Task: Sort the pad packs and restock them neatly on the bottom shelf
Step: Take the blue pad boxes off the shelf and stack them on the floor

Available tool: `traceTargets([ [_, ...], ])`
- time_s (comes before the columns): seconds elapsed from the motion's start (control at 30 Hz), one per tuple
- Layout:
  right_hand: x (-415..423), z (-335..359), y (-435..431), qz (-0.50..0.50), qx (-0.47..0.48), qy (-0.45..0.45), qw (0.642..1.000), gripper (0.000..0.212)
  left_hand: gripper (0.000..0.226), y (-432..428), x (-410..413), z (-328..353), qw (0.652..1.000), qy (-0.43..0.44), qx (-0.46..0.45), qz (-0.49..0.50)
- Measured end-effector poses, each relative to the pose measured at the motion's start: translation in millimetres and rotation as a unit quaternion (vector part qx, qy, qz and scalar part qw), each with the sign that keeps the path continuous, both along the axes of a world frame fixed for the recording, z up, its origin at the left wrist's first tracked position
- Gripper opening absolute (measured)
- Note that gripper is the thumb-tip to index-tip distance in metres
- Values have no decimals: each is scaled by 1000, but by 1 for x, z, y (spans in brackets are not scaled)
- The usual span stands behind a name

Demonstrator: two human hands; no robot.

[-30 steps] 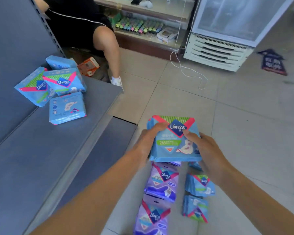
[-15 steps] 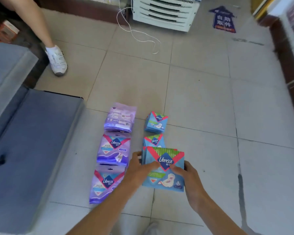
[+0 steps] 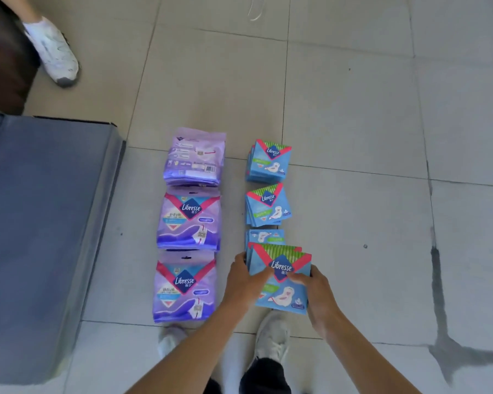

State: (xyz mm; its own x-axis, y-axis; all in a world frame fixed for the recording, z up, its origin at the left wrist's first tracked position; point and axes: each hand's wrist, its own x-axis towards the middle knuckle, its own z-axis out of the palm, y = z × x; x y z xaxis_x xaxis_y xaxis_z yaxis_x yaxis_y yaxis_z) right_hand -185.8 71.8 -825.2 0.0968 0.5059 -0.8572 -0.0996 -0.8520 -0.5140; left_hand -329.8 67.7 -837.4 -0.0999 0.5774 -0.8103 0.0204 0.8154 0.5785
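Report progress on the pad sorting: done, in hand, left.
Done: sorting looks well along, purple packs in one floor column, blue packs in another. In hand: the left hand and right hand hold a blue bundle over the blue column's near end. Left: restocking; every pack in view is off the grey shelf.

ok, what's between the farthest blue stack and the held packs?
Head view: middle blue stack, then a nearer stack partly hidden by the held packs.

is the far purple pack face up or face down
Face down: the far purple pack shows its barcode and small print, not the logo.
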Motion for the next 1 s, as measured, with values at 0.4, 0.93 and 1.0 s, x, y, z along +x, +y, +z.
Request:
traceTargets([
  [0.4, 15, -137, 43, 82, -5, -27, 996, 20, 68, 16, 21, -176, 997, 75, -13, -3],
  [0.93, 22, -209, 58, 119, 15, -42, 992, 38, 54, 44, 34, -207, 990, 132, -15, -37],
  [1.0, 23, -211, 58, 134, 14, -55, 989, 28, 54, 45, 37, -205, 989, 138, -18, -44],
])
